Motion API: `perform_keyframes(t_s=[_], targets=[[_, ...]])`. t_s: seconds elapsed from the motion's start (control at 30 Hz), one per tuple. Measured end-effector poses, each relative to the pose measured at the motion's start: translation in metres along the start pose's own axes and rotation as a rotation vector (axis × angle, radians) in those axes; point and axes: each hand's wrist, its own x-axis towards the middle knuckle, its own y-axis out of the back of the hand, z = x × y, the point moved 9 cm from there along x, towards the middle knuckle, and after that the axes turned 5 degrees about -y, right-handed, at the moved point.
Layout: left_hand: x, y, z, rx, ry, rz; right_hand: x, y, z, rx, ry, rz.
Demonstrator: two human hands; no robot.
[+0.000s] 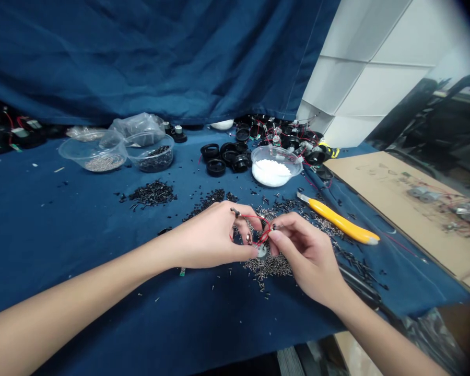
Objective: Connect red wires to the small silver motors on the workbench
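My left hand (215, 235) is closed around a small round silver part (261, 252), which looks like a motor; its thumb lies along the edge. Thin red wires (263, 236) loop out from this part between my two hands. My right hand (307, 250) pinches the wires near a small dark end, with thumb and forefinger together. Another small black-tipped piece (235, 212) stands out above my left hand at the end of a red wire. Below both hands lies a spread of small silver screws (268, 269). My fingers hide much of the held part.
A yellow-handled cutter (342, 223) lies to the right, before a cardboard sheet (360, 169). Behind are a bowl of white pellets (272, 172), black round housings (229, 156) and wired motors. A black screw pile (152, 193) and two clear bowls (92, 151) stand left.
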Motion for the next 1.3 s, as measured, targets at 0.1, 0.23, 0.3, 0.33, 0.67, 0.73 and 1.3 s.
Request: perform_keyframes(t_s=[0.1, 0.23, 0.3, 0.33, 0.67, 0.73, 1.3], targets=[[-0.001, -0.003, -0.01, -0.178, 0.106, 0.009, -0.001, 0.0, -0.001, -0.016, 0.015, 0.005], [-0.003, -0.004, -0.019, -0.303, 0.212, 0.085, -0.004, 0.0, -0.003, -0.041, 0.033, 0.025], [-0.005, -0.006, -0.02, -0.351, 0.243, 0.086, -0.006, 0.001, -0.004, -0.067, 0.045, 0.043], [-0.006, -0.008, -0.02, -0.388, 0.259, 0.071, -0.007, 0.001, -0.005, -0.082, 0.052, 0.054], [-0.013, -0.021, -0.016, -0.68, 0.276, -0.094, -0.006, 0.006, -0.01, -0.111, 0.058, 0.124], [-0.014, -0.022, -0.014, -0.749, 0.275, -0.102, -0.006, 0.005, -0.008, -0.096, 0.035, 0.104], [-0.015, -0.01, -0.016, -0.458, 0.106, 0.285, -0.001, 0.005, -0.003, -0.054, -0.013, 0.053]])
